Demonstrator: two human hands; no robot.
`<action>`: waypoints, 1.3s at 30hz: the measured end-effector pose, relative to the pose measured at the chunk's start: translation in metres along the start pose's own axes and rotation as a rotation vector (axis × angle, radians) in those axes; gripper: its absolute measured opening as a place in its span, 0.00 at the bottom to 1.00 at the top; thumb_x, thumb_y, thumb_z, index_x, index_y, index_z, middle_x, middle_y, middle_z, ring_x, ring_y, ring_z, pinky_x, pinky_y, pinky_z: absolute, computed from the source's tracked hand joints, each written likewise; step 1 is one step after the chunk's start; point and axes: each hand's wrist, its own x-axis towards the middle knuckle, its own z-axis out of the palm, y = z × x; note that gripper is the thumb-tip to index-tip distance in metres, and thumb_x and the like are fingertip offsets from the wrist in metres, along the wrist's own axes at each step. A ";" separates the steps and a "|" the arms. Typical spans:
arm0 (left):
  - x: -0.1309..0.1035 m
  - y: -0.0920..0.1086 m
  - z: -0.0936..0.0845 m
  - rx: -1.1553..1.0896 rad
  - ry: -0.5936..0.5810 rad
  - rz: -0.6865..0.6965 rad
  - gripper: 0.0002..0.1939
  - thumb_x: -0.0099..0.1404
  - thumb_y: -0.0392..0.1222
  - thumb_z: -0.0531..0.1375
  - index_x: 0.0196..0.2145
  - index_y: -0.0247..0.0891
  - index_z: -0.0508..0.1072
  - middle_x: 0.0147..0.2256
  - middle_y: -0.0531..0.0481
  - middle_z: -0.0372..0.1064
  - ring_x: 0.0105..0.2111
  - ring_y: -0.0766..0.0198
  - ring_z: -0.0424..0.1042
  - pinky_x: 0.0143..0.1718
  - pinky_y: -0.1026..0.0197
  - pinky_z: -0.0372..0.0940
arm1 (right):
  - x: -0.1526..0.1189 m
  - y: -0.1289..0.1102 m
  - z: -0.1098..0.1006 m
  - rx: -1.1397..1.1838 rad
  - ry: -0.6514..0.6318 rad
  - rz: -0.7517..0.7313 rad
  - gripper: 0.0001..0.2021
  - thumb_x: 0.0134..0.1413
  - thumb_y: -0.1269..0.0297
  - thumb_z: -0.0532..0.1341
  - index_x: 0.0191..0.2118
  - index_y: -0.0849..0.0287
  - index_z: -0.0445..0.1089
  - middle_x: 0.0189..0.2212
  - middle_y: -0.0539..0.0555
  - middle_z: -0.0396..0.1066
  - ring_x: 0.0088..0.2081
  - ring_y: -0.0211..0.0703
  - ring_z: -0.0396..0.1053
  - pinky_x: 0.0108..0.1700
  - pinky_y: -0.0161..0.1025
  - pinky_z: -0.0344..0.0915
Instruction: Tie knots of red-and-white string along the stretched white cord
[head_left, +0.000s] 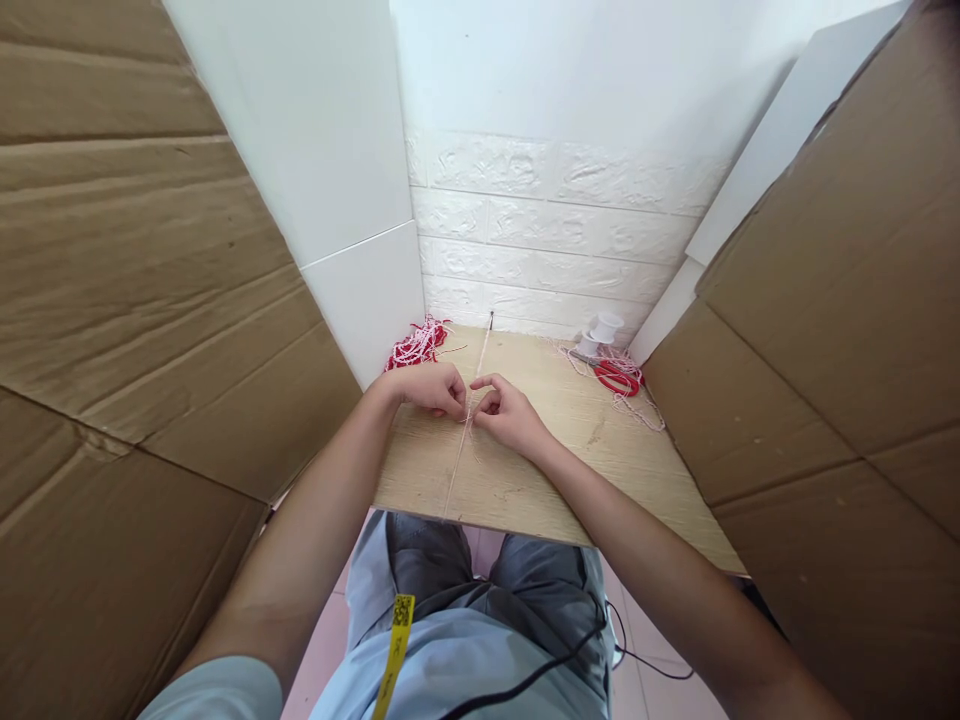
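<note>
A thin pale pink cord (457,465) runs taut over the wooden tabletop, from a small dark nail or hook at the wall toward the front edge. My left hand (433,388) is closed beside it on the left, fingertips pinching a fine thread at the cord. From the other side my right hand (511,415) meets it, thumb and fingers pinched at the same spot, index finger raised and bent. Loose thread ends (474,440) hang just below the fingertips. The exact grip of each hand on these fine strands is partly hidden.
At the back left lies a heap of red and pink yarn (417,345). White spools (604,328), red-handled scissors (618,378) and tangled pink cord sit at the back right. Cardboard panels (172,300) flank both sides; a white brick-patterned wall (525,225) stands behind.
</note>
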 end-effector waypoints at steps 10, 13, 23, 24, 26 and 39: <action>0.008 -0.012 0.000 -0.067 -0.061 0.138 0.13 0.49 0.47 0.70 0.31 0.36 0.82 0.20 0.52 0.71 0.19 0.70 0.64 0.20 0.66 0.54 | -0.005 -0.008 -0.002 -0.125 0.065 -0.109 0.17 0.47 0.71 0.62 0.46 0.56 0.67 0.25 0.45 0.71 0.26 0.36 0.69 0.29 0.31 0.61; 0.008 -0.012 0.001 -0.065 -0.058 0.139 0.14 0.49 0.48 0.70 0.32 0.36 0.83 0.19 0.53 0.70 0.18 0.70 0.62 0.20 0.66 0.54 | -0.005 -0.007 0.000 -0.060 0.054 -0.043 0.15 0.48 0.71 0.61 0.45 0.56 0.67 0.23 0.45 0.71 0.24 0.36 0.70 0.26 0.31 0.62; 0.007 -0.006 0.003 -0.033 -0.078 0.123 0.13 0.51 0.47 0.68 0.32 0.36 0.83 0.15 0.55 0.64 0.16 0.71 0.59 0.18 0.66 0.49 | -0.004 -0.007 0.007 0.227 0.107 0.135 0.10 0.47 0.73 0.63 0.37 0.58 0.66 0.24 0.47 0.72 0.26 0.41 0.75 0.28 0.35 0.74; 0.007 -0.006 0.003 -0.035 -0.075 0.126 0.13 0.51 0.46 0.67 0.32 0.36 0.83 0.15 0.55 0.63 0.16 0.71 0.58 0.19 0.66 0.48 | -0.004 -0.007 0.008 0.230 0.115 0.138 0.10 0.46 0.73 0.63 0.37 0.58 0.66 0.24 0.47 0.71 0.27 0.41 0.75 0.28 0.36 0.74; 0.008 -0.005 0.004 -0.043 -0.064 0.136 0.11 0.51 0.44 0.67 0.30 0.35 0.83 0.15 0.55 0.64 0.17 0.71 0.59 0.19 0.66 0.48 | -0.005 -0.007 0.008 0.224 0.126 0.139 0.11 0.46 0.73 0.63 0.37 0.58 0.66 0.24 0.48 0.71 0.26 0.41 0.75 0.28 0.36 0.73; 0.007 -0.005 0.003 -0.022 0.068 0.137 0.05 0.49 0.40 0.59 0.23 0.36 0.72 0.20 0.56 0.61 0.22 0.69 0.57 0.24 0.64 0.50 | -0.006 -0.011 0.004 0.104 0.068 0.105 0.15 0.42 0.76 0.58 0.39 0.57 0.62 0.18 0.43 0.68 0.18 0.36 0.67 0.21 0.30 0.62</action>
